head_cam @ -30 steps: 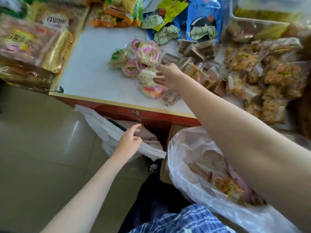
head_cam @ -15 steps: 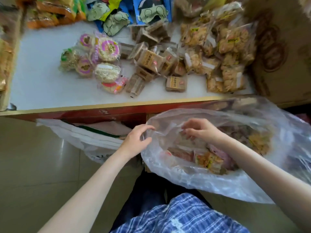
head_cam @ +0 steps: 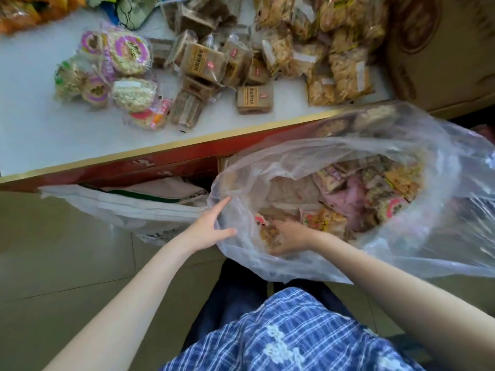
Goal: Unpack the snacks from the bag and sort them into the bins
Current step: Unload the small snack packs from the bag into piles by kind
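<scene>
Reaching: right hand (head_cam: 288,236) deep in the clear bag (head_cam: 401,236), fingers curled round a snack pack (head_cam: 272,235).
Left hand (head_cam: 207,231): pinching the bag's rim to keep it wide.
Snacks: many in the bag, sorted piles on the white table (head_cam: 34,124).
Risk: thin bag may slip or tear, spilling packs on the floor (head_cam: 53,263).
Room: tiled floor, cardboard box (head_cam: 442,49) on right.

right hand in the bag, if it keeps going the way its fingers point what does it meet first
The right hand points left and down inside the clear plastic bag. First it would likely meet the snack packet under its fingers, then the bag's near wall; depth is unclear.
</scene>
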